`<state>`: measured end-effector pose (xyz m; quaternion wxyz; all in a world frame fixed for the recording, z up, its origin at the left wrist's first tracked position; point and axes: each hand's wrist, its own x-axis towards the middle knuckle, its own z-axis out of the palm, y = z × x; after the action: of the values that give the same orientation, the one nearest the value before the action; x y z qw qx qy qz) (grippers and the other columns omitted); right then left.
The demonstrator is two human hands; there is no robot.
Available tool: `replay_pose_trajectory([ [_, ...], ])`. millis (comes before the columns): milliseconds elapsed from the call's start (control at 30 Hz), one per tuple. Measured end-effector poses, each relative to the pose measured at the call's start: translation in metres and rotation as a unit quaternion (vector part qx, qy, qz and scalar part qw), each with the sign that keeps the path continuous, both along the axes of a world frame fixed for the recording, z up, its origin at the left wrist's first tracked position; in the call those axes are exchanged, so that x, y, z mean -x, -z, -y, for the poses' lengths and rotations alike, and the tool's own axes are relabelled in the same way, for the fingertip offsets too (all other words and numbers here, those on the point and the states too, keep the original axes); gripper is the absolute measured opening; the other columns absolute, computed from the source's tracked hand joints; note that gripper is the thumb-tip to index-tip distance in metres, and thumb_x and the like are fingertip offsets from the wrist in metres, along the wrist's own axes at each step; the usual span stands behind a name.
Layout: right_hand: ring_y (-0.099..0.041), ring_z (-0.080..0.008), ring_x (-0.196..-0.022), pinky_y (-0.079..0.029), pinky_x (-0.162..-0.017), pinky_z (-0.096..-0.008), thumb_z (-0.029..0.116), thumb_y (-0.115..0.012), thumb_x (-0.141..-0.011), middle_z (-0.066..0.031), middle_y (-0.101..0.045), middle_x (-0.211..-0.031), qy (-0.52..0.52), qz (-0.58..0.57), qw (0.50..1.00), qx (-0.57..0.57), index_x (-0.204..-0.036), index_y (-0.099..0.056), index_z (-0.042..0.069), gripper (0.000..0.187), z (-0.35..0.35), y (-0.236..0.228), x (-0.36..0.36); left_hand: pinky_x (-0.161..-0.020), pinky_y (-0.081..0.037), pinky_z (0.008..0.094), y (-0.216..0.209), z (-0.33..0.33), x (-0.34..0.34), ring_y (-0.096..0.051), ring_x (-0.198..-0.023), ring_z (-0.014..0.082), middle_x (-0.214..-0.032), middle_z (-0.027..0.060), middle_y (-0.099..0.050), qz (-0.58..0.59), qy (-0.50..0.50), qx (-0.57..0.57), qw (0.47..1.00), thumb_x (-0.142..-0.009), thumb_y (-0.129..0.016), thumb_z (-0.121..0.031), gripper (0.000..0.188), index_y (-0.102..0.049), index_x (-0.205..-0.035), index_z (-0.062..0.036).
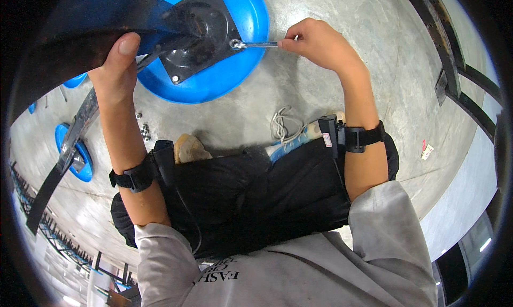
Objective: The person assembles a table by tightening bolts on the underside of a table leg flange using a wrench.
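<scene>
Looking down: a person crouches on a grey concrete floor (pixel 342 83), with both bare arms reaching up and away.
Far left: a second blue seat (pixel 72 152) lies on the floor with a long dark metal bar (pixel 64 157) across it.
Left hand: the left hand (pixel 115 69) is wrapped around a dark metal frame (pixel 80 24), thumb pointing up and pressed flat on it.
Left wrist: a black strap (pixel 133 176) sits around the arm.
Small bits: a few shiny nuts (pixel 143 130) lie on the floor just beside the left arm.
Middle: a big round blue seat (pixel 235 50) lies upside down, with a dark square metal plate (pixel 200 32) fixed on it.
Wrench: a thin silver wrench (pixel 255 44) has its ring end on a bolt at the plate's right edge.
Right hand: the right hand (pixel 315 40) pinches the other end of the wrench, fingers curled tight.
Right wrist: another black strap (pixel 363 137) holds a small black box.
Below: light shoes (pixel 187 147) with white laces poke out past black trousers.
</scene>
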<state>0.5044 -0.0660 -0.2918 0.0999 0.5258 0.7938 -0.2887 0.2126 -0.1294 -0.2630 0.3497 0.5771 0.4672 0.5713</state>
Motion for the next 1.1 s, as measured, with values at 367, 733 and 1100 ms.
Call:
replay_pose_trajectory([
  [367,-0.054,-0.012,-0.056,-0.043,-0.055,-0.0255,0.014,-0.052,-0.082,-0.0053,-0.059,-0.063,0.0,-0.187,0.943,0.274,-0.086,-0.061,-0.002,0.019,0.008,0.009,0.008,-0.096,-0.038,0.0372,-0.001,0.0,0.001,-0.045,-0.114,0.0263,-0.125,0.0197,-0.044,0.001,-0.013,0.011,1.0,-0.067,-0.07,-0.042,0.084,-0.03,-0.13,-0.0047],
  [733,-0.055,-0.0138,-0.054,-0.042,-0.055,-0.0276,0.017,-0.048,-0.081,-0.0075,-0.061,-0.063,-0.016,-0.083,0.935,0.344,-0.089,-0.059,-0.002,0.023,0.015,-0.018,0.014,-0.095,-0.039,0.0363,0.001,0.003,0.004,-0.046,-0.113,0.0262,-0.124,0.0187,-0.044,-0.014,-0.017,0.023,0.999,-0.067,-0.071,-0.039,0.082,-0.031,-0.13,-0.0039],
  [1100,-0.06,-0.0167,-0.057,-0.049,-0.052,-0.0283,0.014,-0.045,-0.08,-0.0113,-0.062,-0.067,-0.003,-0.044,0.905,0.423,-0.092,-0.054,-0.005,0.025,0.02,0.018,0.011,-0.093,-0.041,0.0344,0.005,0.0,-0.001,-0.047,-0.11,0.025,-0.121,0.0191,-0.046,-0.024,-0.021,-0.006,0.999,-0.067,-0.071,-0.042,0.084,-0.03,-0.13,-0.0031],
])
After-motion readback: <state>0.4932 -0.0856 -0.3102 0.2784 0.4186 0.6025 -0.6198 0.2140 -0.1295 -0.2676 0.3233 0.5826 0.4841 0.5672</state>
